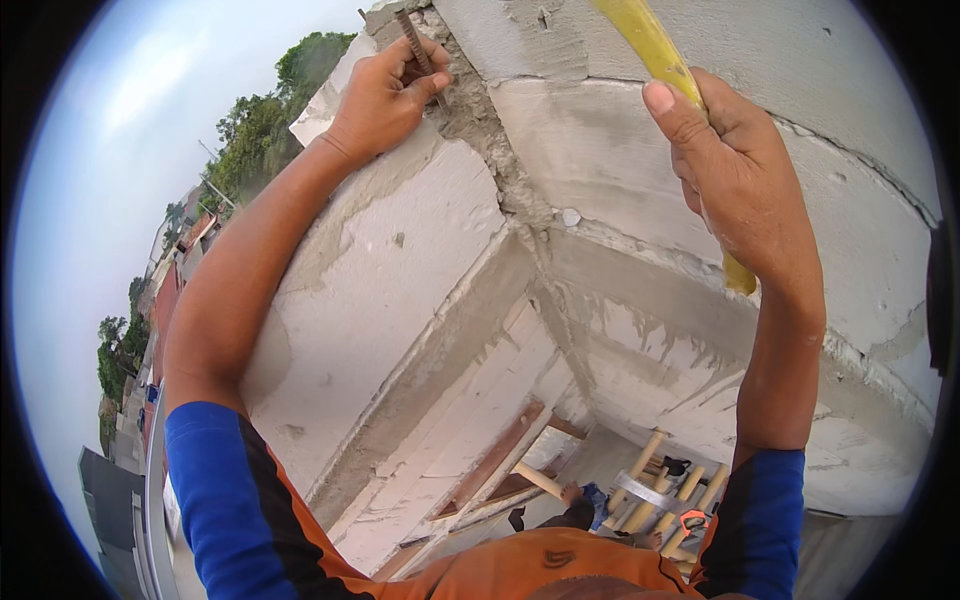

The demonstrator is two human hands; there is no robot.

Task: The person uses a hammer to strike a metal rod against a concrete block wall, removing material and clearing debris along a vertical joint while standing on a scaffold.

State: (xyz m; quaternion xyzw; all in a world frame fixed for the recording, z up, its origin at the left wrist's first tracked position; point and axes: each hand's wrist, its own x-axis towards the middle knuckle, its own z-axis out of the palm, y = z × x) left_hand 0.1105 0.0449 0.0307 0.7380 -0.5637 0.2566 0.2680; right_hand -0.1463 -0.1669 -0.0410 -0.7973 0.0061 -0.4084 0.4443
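Observation:
My left hand (385,95) is closed around a rusty steel rod (413,40) at the top of the wall. The rod stands tilted, its lower end against the rough grey mortar (470,120) in the gap between pale blocks. To the right, my right hand (735,165) grips a worn yellow tool handle (650,40) with the thumb laid along it. The handle runs past the top edge, so the tool's head is out of view; its butt end shows below my palm. My right hand is held up in front of the right-hand block wall (600,150).
Two block walls meet in a corner, with a grey concrete band (430,370) along the left wall (380,250). Far below are a window frame (490,460), wooden poles (650,455) and part of another person (575,510). Outside on the left are trees (245,135) and roofs.

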